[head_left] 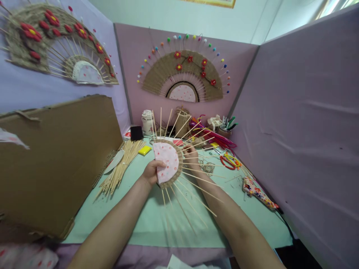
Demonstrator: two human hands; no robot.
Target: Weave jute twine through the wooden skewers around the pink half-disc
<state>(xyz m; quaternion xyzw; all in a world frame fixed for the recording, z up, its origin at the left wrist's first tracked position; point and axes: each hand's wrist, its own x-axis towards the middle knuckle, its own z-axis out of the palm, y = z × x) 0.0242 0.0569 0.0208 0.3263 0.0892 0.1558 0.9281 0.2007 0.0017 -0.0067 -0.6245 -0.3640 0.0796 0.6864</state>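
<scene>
My left hand (151, 172) grips the flat edge of a half-round pink fan core (167, 160) rimmed with woven jute, held up over the green mat (157, 220). Thin wooden skewers (193, 194) stick out from the core like spokes. My right hand (191, 156) is behind the spokes at the jute rim, fingers pinched together on jute twine, as far as I can make out. A loose coil of jute twine (208, 168) lies on the mat just right of that hand.
A bundle of skewers (120, 168) lies left, beside a large cardboard sheet (56, 160). Red scissors (230, 161), a patterned glue gun (258, 192), a yellow block (144, 150), a jar (147, 122) and a tool cup (226, 129) crowd the back and right. Finished fans (183, 76) hang on the partition walls.
</scene>
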